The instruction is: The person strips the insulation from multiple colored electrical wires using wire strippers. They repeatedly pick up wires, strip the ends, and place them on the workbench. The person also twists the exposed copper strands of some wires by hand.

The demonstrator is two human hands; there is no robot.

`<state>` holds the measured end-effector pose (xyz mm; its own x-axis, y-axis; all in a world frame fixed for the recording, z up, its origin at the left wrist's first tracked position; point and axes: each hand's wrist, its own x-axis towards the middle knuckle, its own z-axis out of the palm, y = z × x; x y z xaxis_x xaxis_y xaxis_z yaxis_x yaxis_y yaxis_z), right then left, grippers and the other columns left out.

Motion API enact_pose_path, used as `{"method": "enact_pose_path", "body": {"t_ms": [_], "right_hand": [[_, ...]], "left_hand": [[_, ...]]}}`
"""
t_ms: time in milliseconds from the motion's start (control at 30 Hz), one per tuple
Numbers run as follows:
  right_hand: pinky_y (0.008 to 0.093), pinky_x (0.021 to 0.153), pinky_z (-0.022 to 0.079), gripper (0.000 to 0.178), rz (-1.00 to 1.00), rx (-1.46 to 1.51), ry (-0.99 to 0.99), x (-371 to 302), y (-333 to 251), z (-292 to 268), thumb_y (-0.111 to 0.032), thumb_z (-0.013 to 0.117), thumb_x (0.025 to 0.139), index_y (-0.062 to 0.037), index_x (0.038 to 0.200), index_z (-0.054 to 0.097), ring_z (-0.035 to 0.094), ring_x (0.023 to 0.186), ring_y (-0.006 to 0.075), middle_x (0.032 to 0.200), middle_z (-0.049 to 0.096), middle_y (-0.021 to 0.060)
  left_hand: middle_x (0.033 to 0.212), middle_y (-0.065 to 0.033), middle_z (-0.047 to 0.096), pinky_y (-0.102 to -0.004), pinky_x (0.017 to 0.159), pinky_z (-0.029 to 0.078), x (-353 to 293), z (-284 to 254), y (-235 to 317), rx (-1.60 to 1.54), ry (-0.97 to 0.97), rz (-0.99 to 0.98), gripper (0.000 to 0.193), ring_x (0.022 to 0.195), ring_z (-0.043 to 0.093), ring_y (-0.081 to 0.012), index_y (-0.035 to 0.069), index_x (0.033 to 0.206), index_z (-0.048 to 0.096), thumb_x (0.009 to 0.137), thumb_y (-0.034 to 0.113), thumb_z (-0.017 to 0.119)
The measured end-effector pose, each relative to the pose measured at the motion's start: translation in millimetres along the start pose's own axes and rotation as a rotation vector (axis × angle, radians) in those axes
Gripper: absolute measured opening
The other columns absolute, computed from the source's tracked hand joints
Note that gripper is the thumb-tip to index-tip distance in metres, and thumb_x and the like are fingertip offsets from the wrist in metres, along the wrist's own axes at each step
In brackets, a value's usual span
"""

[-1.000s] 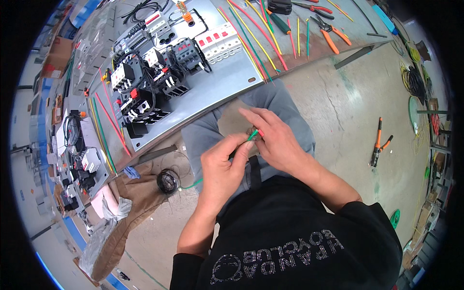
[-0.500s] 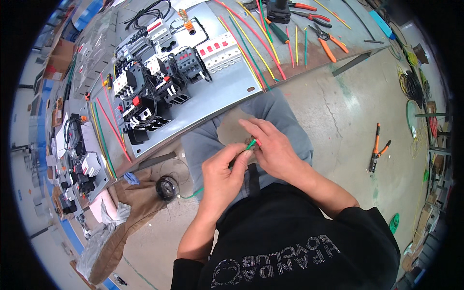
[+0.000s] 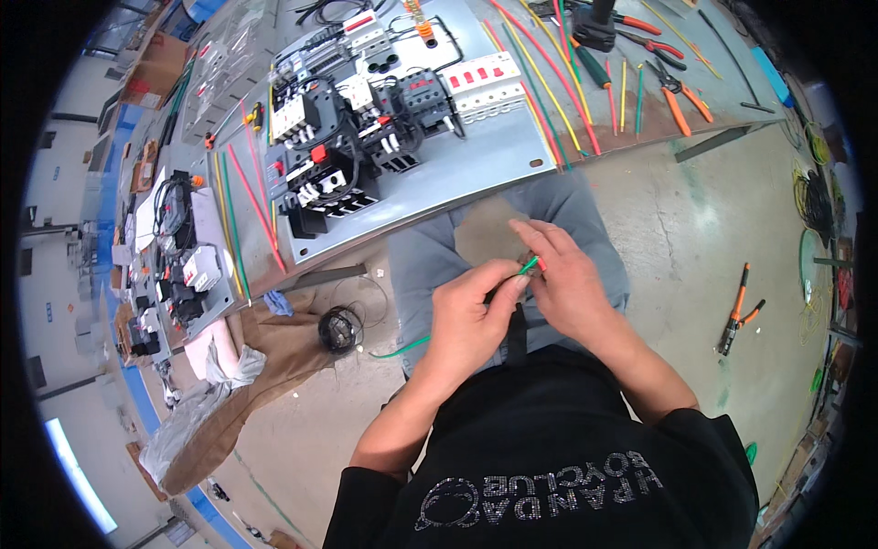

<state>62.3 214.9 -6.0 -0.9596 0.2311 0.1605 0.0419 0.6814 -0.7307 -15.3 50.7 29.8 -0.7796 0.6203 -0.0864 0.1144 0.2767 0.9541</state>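
Above my lap both hands meet around a thin green wire (image 3: 529,265). My left hand (image 3: 471,309) pinches it between thumb and fingers, and a length of green wire trails out to the left below the wrist. My right hand (image 3: 569,291) is closed at the wire's end, where a small red piece (image 3: 540,263) shows between the fingers. Its upper fingers stretch out past the wire. Beyond my hands, on the bench, lies a metal mounting plate (image 3: 466,177) carrying black contactors (image 3: 320,128) and a row of white breakers with red switches (image 3: 483,80).
Cut red, yellow and green wires (image 3: 549,78) lie on the bench beside orange-handled wire strippers (image 3: 675,96) and red-handled pliers (image 3: 651,46). Another orange-and-black hand tool (image 3: 737,311) rests on the floor to the right. A coil of dark wire (image 3: 340,329) sits left of my legs.
The whole view has shifted, so bench and hands appear farther right. My hands keep nearly the same grip on the green wire and red piece.
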Motion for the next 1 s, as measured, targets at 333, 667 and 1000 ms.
{"method": "enact_pose_path", "body": {"t_ms": [333, 667, 1000], "right_hand": [[0.0493, 0.102, 0.056, 0.063, 0.008, 0.009, -0.009, 2.4, -4.1, -0.3, -0.002, 0.072, 0.091, -0.0040, 0.151, 0.054, 0.061, 0.127, 0.0426, 0.141, 0.061, 0.0205], [0.0502, 0.102, 0.055, 0.071, 0.017, 0.014, -0.021, 0.1, -3.5, 0.4, 0.007, 0.067, 0.086, -0.0074, 0.154, 0.052, 0.060, 0.128, 0.0433, 0.142, 0.060, 0.0204], [0.0499, 0.097, 0.056, 0.063, -0.046, 0.003, 0.036, 0.1, 1.6, 5.0, 0.000, 0.073, 0.088, -0.0044, 0.148, 0.057, 0.063, 0.120, 0.0429, 0.132, 0.063, 0.0195]], "left_hand": [[0.081, -0.0021, 0.072, -0.0242, 0.063, 0.051, -0.1, -0.2, -1.4, 0.038, 0.027, 0.028, 0.009, 0.069, 0.064, -0.0064, -0.002, 0.107, 0.076, 0.101, 0.003, 0.074], [0.080, -0.0030, 0.072, -0.0247, 0.063, 0.052, -0.9, -0.8, -3.4, 0.059, 0.027, 0.049, 0.009, 0.069, 0.065, -0.0069, -0.002, 0.107, 0.076, 0.100, 0.004, 0.075], [0.085, -0.0129, 0.075, -0.0310, 0.067, 0.056, -2.0, -1.9, -8.8, 0.069, 0.020, 0.016, 0.013, 0.071, 0.071, -0.0169, 0.000, 0.109, 0.076, 0.097, 0.004, 0.075]]}}
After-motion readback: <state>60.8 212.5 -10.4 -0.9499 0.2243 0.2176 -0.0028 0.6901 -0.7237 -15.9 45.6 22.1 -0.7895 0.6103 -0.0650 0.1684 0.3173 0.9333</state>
